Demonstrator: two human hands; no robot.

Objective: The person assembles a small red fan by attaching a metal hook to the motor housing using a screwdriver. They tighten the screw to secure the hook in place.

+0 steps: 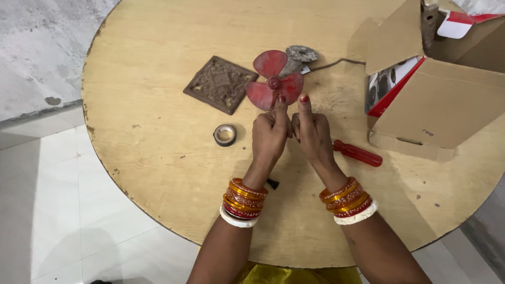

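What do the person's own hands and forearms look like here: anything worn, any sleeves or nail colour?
Left hand and right hand both have red-painted nails. Each wrist carries a stack of bangles in orange, gold and red, ending in a white one. Forearms are bare, no sleeves visible.

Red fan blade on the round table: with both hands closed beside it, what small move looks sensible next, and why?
Probably press both thumbs onto the red fan blade to steady it. The left hand and right hand are fisted side by side, thumbs raised at the blade's near edge. The left thumb seems to touch it, and neither hand visibly holds a tool. The red screwdriver lies beside the right hand, untouched.
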